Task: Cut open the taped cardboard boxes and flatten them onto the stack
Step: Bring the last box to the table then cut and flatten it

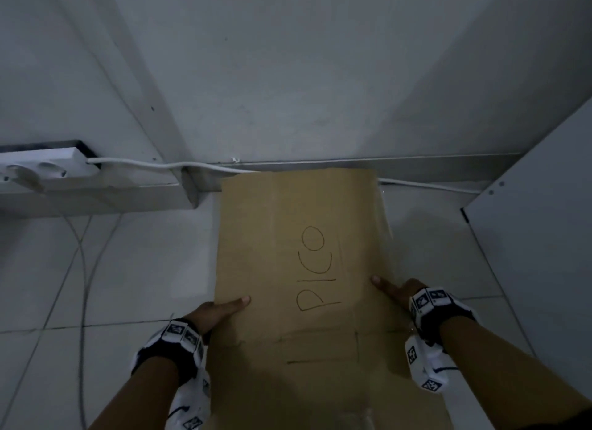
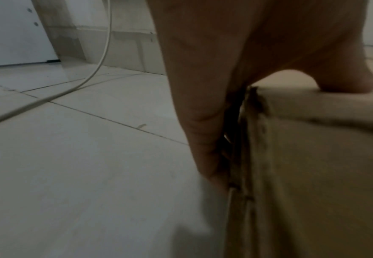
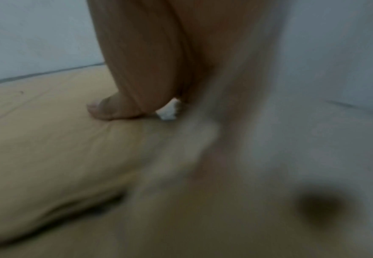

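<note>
Flattened box on floor tiles, far end at wall. My left hand and right hand pinch its side edges. Light, stiff, floppy along creases; I'd hold mid-edges.

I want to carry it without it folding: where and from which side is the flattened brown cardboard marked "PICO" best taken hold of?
Probably by its two long side edges, one grip coming in from each side. The flattened brown cardboard marked "PICO" is long, thin and creased across its near part. The left hand and right hand already sit at opposite edges, thumbs on top; the left wrist view shows fingers against the layered edge.
</note>
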